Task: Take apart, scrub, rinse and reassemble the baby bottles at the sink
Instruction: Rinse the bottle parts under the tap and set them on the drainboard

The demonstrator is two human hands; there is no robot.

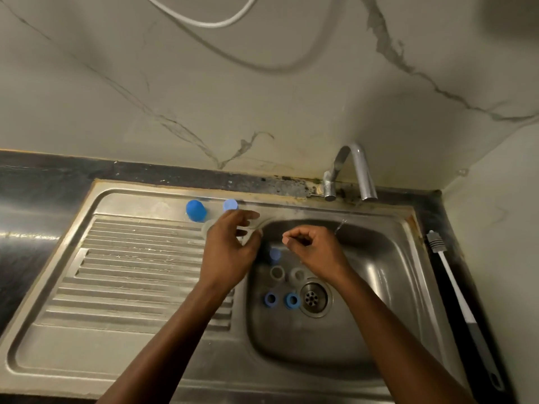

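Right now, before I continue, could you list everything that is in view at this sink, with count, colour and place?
blue caps: two, blue, back ledge of the sink, left of the basin
blue rings: two, blue, basin floor, left of the drain
grey pieces: two, greyish, basin floor, behind the rings
pale blue piece: one, basin, between the hands; kind unclear
drain: one, metal, basin floor
tap: one, chrome, behind the basin, water running
brush: one, white and grey, counter right of the sink
sink: one, steel, drainboard at left
cable: one, white, wall
left hand: basin's left rim
right hand: over the basin, fingers curled
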